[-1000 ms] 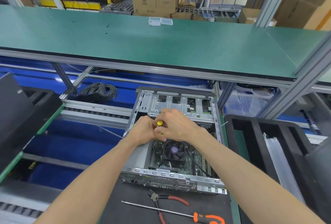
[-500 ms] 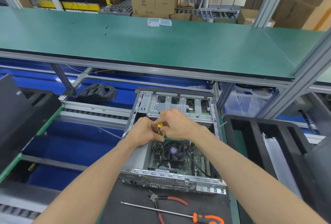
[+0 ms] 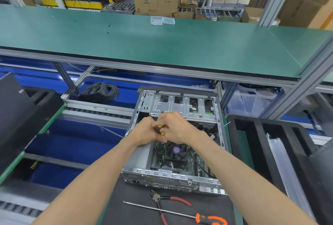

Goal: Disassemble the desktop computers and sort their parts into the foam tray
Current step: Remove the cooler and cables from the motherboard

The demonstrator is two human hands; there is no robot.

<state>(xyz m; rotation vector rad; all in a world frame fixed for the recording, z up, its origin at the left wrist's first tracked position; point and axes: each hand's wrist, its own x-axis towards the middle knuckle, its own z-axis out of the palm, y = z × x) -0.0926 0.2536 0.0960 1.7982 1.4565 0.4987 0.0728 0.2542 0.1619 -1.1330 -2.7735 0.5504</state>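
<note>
The open case [image 3: 177, 140] lies flat, its long axis running away from the person, rear panel nearest. Since half a second ago both hands have barely moved; less yellow shows between them. The left hand [image 3: 144, 132] and right hand [image 3: 175, 128] meet over the case's middle, fingers curled round a yellow-handled tool [image 3: 161, 130]. The fan [image 3: 176, 151] sits just below the grip.

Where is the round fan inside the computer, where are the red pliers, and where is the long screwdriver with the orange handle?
fan [image 3: 176, 151]: head view, on its purple hub sticker.
red pliers [image 3: 181, 200]: head view, on the upper red handle.
long screwdriver [image 3: 210, 219]: head view, on the orange handle.
</note>
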